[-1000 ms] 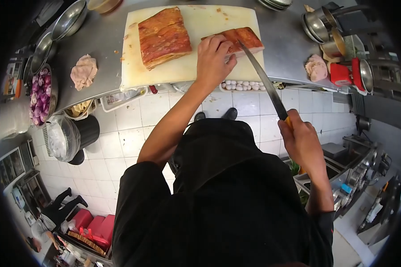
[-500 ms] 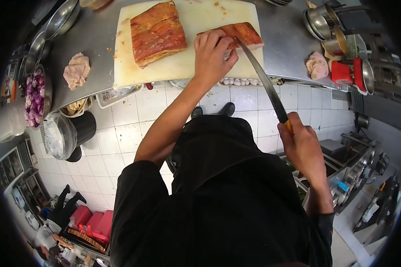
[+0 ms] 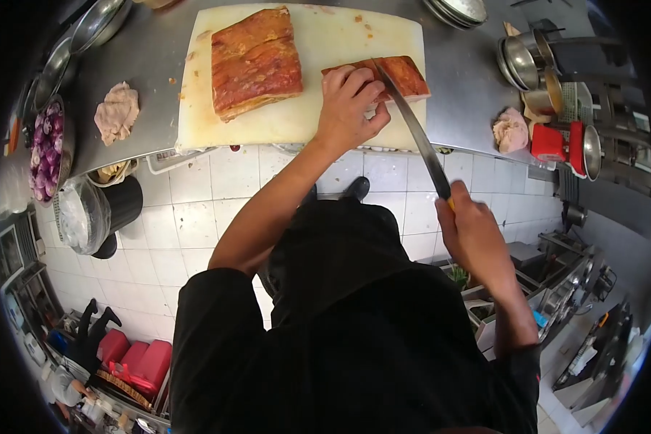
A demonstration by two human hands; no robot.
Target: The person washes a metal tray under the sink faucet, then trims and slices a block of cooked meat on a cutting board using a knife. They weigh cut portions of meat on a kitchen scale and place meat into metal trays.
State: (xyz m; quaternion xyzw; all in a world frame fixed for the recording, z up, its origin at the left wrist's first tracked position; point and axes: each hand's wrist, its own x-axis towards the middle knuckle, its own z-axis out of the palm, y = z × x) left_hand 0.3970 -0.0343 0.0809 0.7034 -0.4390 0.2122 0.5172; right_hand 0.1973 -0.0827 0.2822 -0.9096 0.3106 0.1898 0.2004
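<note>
We stand at the near edge of the metal table (image 3: 152, 79), with a pale cutting board (image 3: 340, 29) in front of us. The smaller slab of browned meat (image 3: 403, 74) lies on the board close to its right edge. Our left hand (image 3: 349, 112) is on the left part of that slab, its fingers bent over the top and gripping it, the thumb by the near side. Our right hand (image 3: 474, 235) has its fingers closed around the yellow handle of a long knife (image 3: 416, 130). The blade slants away from us to our left, its tip end over the top of the smaller slab, just beside our left fingers; we cannot tell how deep it sits.

The larger slab (image 3: 257, 61) lies on the board's left half, well apart from our hands. One pale pink lump (image 3: 117, 113) rests on the table left of the board; another (image 3: 511, 130) rests right of it, near a red object (image 3: 550, 142).
</note>
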